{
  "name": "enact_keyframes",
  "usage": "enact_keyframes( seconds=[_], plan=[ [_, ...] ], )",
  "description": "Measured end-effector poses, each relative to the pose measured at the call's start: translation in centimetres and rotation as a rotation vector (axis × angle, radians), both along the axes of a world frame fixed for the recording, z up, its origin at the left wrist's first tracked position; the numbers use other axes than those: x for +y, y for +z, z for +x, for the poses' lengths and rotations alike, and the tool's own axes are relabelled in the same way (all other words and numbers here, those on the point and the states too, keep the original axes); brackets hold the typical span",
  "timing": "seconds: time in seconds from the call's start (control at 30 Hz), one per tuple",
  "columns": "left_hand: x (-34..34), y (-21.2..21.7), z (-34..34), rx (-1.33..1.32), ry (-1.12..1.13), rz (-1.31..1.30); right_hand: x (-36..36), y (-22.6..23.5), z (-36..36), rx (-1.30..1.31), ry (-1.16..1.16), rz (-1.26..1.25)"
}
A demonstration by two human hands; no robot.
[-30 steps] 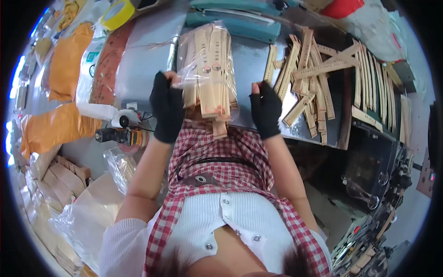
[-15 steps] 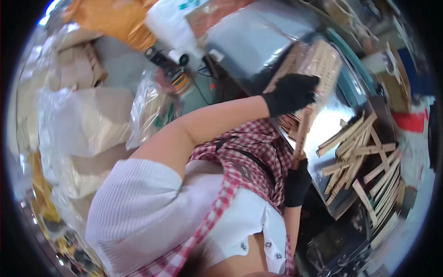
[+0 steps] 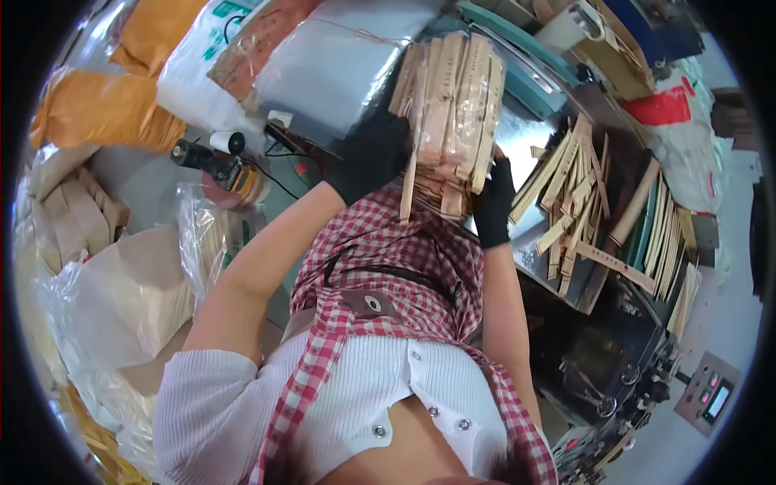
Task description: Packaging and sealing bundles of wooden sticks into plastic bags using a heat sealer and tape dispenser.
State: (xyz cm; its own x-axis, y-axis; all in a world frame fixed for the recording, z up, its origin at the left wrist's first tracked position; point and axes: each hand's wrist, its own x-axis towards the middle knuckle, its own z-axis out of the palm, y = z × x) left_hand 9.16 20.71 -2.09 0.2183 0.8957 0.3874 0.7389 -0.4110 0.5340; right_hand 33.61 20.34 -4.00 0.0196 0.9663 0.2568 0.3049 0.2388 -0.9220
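Observation:
A thick bundle of flat wooden slats [image 3: 454, 97] with small printed marks lies in front of me, partly covered by clear plastic film. My left hand [image 3: 373, 158], in a black glove, is closed at the bundle's left edge. Beside its fingertips one wooden slat [image 3: 409, 182] sticks out lower than the others. My right hand [image 3: 493, 206], also black-gloved, grips the bundle's lower right side, its fingers partly hidden by the wood. To the right, a loose heap of wooden slats [image 3: 578, 186] lies on a shiny metal surface [image 3: 521, 129].
More slats [image 3: 664, 238] stand in a row at the far right. A black machine [image 3: 590, 347] stands below them. On the left are a cordless drill [image 3: 214, 166], a clear plastic bag [image 3: 198, 234] and orange bags [image 3: 105, 113]. A control box [image 3: 710, 394] sits lower right.
My view has swung right. My right hand has moved up from holding a single slat to the bundle's right side. My left hand has shifted to its left edge.

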Motion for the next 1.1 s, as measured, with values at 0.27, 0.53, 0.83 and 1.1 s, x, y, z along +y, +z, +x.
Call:
enact_keyframes(
  seconds=[0.27,0.53,0.83,1.1],
  plan=[
    [-11.1,2.1,-1.1,0.159,-0.152,-0.048,-12.5,1.9,4.0,-0.949,0.070,0.165],
    [-7.1,15.4,0.6,0.162,-0.349,0.338,-12.5,18.5,8.5,-0.823,-0.078,0.173],
    [5.0,26.6,6.4,-0.247,-0.606,-0.090,-1.6,29.2,13.8,-0.713,-0.077,0.090],
    [0.3,26.9,6.1,-0.517,-0.655,-0.479,-3.8,26.1,5.3,-1.182,-0.008,0.725]
  ],
)
